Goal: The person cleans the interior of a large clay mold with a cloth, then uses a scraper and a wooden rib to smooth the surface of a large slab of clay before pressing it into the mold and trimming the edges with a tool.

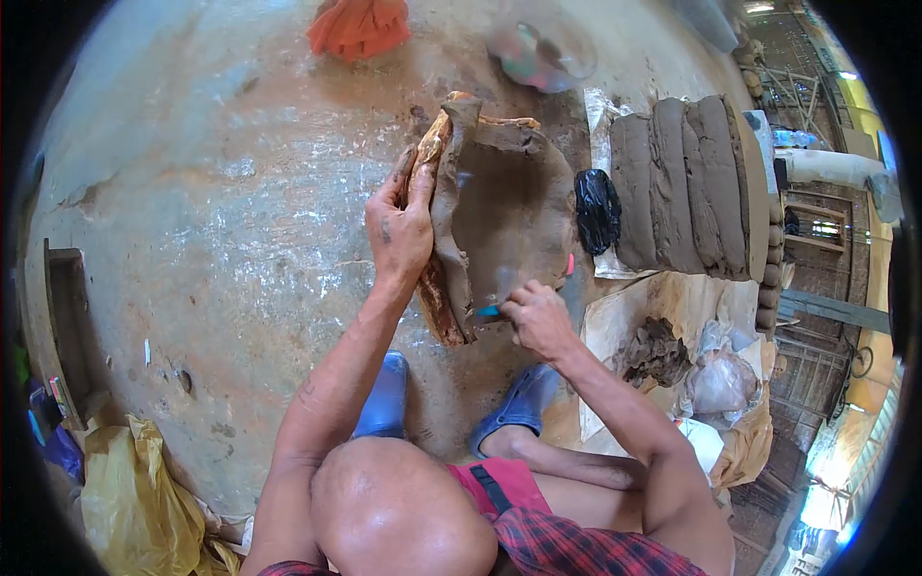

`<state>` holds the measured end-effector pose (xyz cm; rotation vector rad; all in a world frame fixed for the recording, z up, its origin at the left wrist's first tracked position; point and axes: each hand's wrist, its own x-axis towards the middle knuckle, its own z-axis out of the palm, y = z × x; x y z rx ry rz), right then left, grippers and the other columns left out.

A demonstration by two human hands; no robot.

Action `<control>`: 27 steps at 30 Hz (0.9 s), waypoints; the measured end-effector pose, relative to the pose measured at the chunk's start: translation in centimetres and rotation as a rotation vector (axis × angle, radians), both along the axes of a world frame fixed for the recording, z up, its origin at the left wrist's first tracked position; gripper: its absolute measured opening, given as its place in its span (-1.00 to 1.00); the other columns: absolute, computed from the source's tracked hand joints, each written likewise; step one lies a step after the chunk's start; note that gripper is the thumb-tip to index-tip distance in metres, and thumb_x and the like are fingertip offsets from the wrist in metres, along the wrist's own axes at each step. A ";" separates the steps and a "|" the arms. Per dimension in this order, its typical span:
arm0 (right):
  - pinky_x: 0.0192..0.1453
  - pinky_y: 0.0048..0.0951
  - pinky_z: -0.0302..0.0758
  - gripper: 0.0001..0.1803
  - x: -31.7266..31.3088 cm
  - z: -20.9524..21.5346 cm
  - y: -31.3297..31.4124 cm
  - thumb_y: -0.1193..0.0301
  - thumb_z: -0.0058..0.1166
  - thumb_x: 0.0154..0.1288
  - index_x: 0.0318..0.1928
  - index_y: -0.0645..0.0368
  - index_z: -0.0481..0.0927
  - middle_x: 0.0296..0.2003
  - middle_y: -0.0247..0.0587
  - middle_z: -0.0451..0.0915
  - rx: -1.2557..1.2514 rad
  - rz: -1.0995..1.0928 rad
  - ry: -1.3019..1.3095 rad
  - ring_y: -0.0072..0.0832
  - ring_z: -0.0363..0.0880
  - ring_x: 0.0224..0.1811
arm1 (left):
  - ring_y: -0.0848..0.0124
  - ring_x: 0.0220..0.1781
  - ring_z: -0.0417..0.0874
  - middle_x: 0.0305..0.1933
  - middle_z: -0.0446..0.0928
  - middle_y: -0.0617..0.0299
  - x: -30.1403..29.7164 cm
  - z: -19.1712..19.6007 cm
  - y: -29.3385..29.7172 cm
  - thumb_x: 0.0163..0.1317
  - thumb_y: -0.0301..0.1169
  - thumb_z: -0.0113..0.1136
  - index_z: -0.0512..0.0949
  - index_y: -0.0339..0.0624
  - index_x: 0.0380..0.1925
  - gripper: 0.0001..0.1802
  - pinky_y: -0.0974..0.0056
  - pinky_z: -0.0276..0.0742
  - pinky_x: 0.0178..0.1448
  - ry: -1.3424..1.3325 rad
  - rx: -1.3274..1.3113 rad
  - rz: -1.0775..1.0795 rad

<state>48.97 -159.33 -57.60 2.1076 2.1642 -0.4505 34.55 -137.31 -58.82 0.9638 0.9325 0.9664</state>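
Observation:
In front of me stands a hollow, box-like form of wet grey clay (504,206), its walls uneven and ragged along the top. Along its left side runs a clay-stained wooden board (437,293). My left hand (399,230) is closed round this board, thumb and fingers near its upper half. At the near right corner, my right hand (538,319) pinches a small blue tool (489,311), whose end points left against the clay's near edge. Most of the tool is hidden by the fingers. A small pink thing (570,264) shows beside the right wall.
Thick grey clay slabs (677,187) lie at the right, beside a black plastic bundle (597,211). Nearer are clay scraps (657,351) on paper and a clear bag (720,382). An orange cloth (357,27) lies far off. A yellowish sack (139,494) sits near left.

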 end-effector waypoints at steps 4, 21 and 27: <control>-0.09 -0.14 0.61 -0.78 1.3 1.5 1.2 0.50 0.21 0.09 -0.20 0.14 0.75 -0.26 -0.18 0.61 0.146 -0.255 -0.159 -0.17 0.62 -0.13 | 0.51 0.07 0.63 0.07 0.74 0.14 0.2 -0.1 -0.8 0.55 -0.34 0.17 0.57 -0.36 0.29 -0.57 0.35 0.52 0.18 0.041 0.012 0.008; -0.16 -0.32 0.56 -0.82 -6.0 -0.2 10.6 0.47 0.29 0.31 -0.13 0.29 0.77 -0.31 -0.08 0.69 0.477 -0.713 0.930 -0.28 0.68 -0.26 | 0.34 0.36 0.55 0.38 0.54 0.09 -4.7 -7.8 -0.5 0.62 -0.40 -0.02 0.45 -0.34 0.40 -0.55 0.24 0.46 0.44 -0.251 -0.168 0.104; -0.19 -0.19 0.66 -0.77 0.4 -7.6 16.7 0.53 0.31 0.30 -0.03 0.18 0.77 -0.23 -0.18 0.63 1.123 -0.672 -0.156 -0.23 0.65 -0.20 | 0.31 0.29 0.59 0.31 0.56 0.12 -4.9 -8.3 -2.2 0.63 -0.37 -0.08 0.46 -0.27 0.34 -0.60 0.22 0.50 0.38 -0.316 -0.230 0.194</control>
